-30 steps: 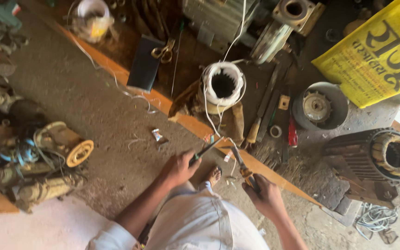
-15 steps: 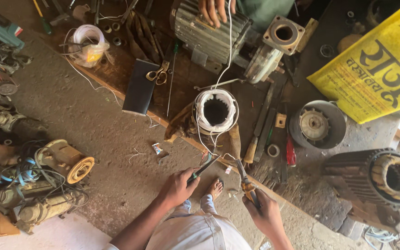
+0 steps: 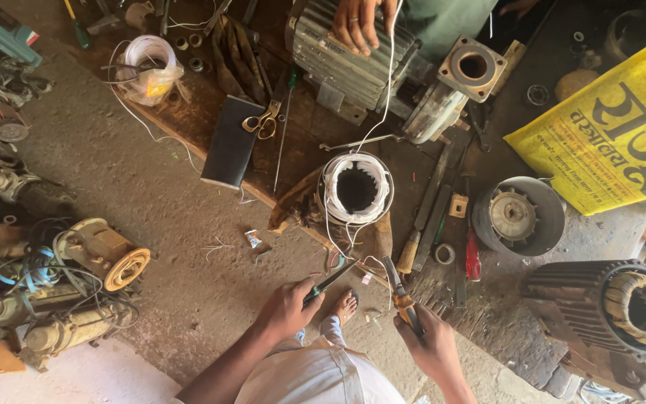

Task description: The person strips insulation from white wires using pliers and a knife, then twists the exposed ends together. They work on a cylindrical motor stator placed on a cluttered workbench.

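The stator (image 3: 356, 191) with white winding wires is being kept upright on the wooden board (image 3: 211, 112), bore facing up, so its loose lead ends are hanging toward the person. It is taken as the landmark here.

Left hand (image 3: 287, 305), just below-left of the stator: grip is clenched around a dark slim tool (image 3: 330, 280), tip being aimed up at the wire tails. Right hand (image 3: 431, 340), below-right of the stator: grip is clenched on the orange-handled pliers (image 3: 400, 292), nose being pointed at the same wire tails. Both tools are being converged on the leads, apart from the stator body itself. A bare foot (image 3: 345, 305) is being rested between the hands.

Above the stator, another person's hand (image 3: 360, 22) is being laid on a ribbed grey motor housing (image 3: 353, 56); one white wire is being run from there down to the stator.

Room: floor left of the stator is largely open. Right of it, movement is being hemmed by files, a red-handled screwdriver (image 3: 472, 258) and a round end cover (image 3: 517, 217). Black case with scissors (image 3: 262, 123) is being kept upper-left, near the board edge.
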Demonstrator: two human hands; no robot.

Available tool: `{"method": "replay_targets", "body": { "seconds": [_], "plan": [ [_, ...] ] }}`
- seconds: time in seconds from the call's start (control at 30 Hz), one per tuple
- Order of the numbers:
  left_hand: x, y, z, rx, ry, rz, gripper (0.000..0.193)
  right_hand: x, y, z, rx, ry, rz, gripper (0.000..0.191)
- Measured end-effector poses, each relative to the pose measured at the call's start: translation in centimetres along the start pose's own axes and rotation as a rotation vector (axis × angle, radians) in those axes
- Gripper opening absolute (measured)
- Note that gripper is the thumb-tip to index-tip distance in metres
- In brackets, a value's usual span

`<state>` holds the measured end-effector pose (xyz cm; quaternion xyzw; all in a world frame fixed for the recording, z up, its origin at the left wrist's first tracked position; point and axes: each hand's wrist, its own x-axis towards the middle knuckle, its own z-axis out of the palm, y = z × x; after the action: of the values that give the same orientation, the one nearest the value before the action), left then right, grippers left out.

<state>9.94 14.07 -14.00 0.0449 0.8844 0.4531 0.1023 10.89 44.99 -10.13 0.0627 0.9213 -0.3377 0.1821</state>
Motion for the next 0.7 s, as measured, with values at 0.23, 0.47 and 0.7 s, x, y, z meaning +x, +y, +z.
{"method": "replay_targets", "body": {
  "seconds": [0.23, 0.47, 0.7],
  "plan": [
    [-1.4, -0.6, -0.3, -0.007, -0.002, 0.041, 0.024, -1.8, -0.4, 1.5, 0.031, 0.007, -0.033, 0.031],
    [-2.8, -0.3, -1.0, -0.026, 0.001, 0.050, 0.032, -4.0, -0.9, 2.6, 0.053, 0.009, 0.021, 0.030],
    [-3.2, 0.2, -1.4, -0.039, -0.015, 0.047, 0.029, -4.3, -1.3, 2.4, 0.039, 0.023, 0.034, 0.031]
  ]
}}
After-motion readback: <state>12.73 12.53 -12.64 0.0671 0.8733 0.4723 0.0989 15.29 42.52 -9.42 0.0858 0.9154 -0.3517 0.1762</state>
